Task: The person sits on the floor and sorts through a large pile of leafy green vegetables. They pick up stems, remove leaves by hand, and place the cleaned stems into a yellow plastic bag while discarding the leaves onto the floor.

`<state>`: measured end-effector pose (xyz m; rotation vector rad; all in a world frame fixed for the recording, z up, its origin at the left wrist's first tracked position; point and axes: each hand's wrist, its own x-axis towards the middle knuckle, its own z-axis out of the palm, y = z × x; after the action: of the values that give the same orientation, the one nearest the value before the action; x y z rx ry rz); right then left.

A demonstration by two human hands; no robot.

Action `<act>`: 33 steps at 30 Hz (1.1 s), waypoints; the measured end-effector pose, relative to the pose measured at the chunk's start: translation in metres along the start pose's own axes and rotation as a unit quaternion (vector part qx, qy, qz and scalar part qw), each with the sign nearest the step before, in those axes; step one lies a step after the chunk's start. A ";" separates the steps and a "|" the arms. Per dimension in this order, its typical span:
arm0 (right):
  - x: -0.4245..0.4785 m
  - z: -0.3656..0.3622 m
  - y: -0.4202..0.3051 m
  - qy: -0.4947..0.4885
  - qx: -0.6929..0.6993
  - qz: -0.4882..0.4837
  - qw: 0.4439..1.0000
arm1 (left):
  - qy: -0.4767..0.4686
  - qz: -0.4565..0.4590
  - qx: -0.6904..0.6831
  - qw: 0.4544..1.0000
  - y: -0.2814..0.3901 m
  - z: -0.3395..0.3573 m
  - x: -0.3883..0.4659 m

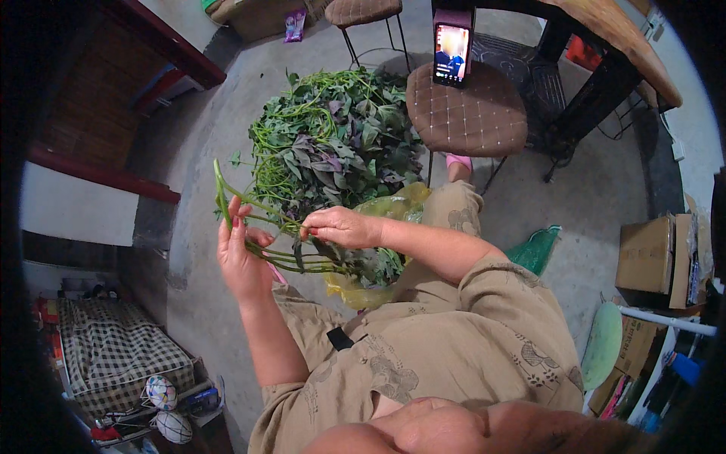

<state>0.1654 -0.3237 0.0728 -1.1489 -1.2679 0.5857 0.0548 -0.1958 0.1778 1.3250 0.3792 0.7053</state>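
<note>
My left hand (244, 261) is closed around several long green leafy stems (300, 264), whose leaves trail to the right toward my lap. One stem rises bent above its fingers. My right hand (343, 227) pinches part of the stems between thumb and fingers, a short way to the right of the left hand. Just beyond both hands lies a large heap of leafy green vines (334, 136), some leaves purplish, on the floor. Between my knees is a yellow translucent plastic bag (363, 292), with leaves lying over it; its contents are partly hidden by my right forearm.
A lit phone (452, 54) stands on a brown padded stool (468, 116) beyond my leg. A second stool (363, 11) and a wooden-topped table (618, 42) are farther back. Green mesh (534, 249) and cardboard boxes (644, 255) lie to the right; a checkered cloth (119, 346) covers something at left.
</note>
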 end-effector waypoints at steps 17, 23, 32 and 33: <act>0.003 -0.013 0.027 0.091 -0.126 -0.041 0.987 | -0.005 -0.004 -0.030 1.000 -0.009 -0.003 -0.008; 0.003 -0.003 0.049 0.158 0.352 0.195 0.902 | -0.036 0.004 -0.043 0.998 -0.021 0.002 -0.013; 0.009 0.011 0.044 0.267 0.391 0.265 0.840 | -0.034 -0.009 -0.028 0.999 -0.038 0.003 -0.014; 0.010 0.013 0.044 0.282 0.412 0.263 0.826 | -0.024 -0.012 -0.040 0.999 -0.039 0.001 -0.015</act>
<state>0.1667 -0.2945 0.0358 -0.8011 -0.0956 0.9834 0.0541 -0.2095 0.1381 1.2575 0.3241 0.6605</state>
